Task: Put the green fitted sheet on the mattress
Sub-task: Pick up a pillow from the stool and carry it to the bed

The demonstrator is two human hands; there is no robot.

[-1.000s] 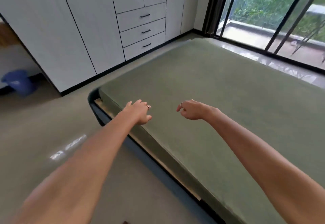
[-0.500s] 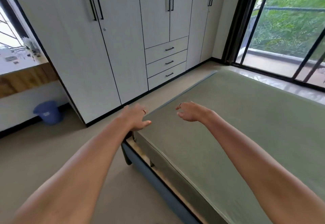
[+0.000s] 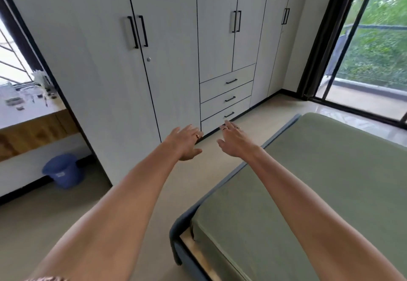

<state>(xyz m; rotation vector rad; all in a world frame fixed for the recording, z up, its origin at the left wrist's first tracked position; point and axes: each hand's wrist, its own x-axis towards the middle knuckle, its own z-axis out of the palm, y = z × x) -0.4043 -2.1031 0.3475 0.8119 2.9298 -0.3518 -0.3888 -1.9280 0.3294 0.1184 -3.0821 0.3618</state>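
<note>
White wardrobe doors (image 3: 167, 64) filled the background; green fitted sheet (image 3: 319, 192) covered the mattress (lower right). Left hand (image 3: 186, 142) and right hand (image 3: 234, 140) hovered above the floor, fingers spread, empty.

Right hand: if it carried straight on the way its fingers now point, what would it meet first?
Probably the wardrobe's bottom drawer. The open right hand points forward over bare floor, beside the sheeted mattress, with nothing visible between. Depth is unclear, so it might reach the floor first.
</note>
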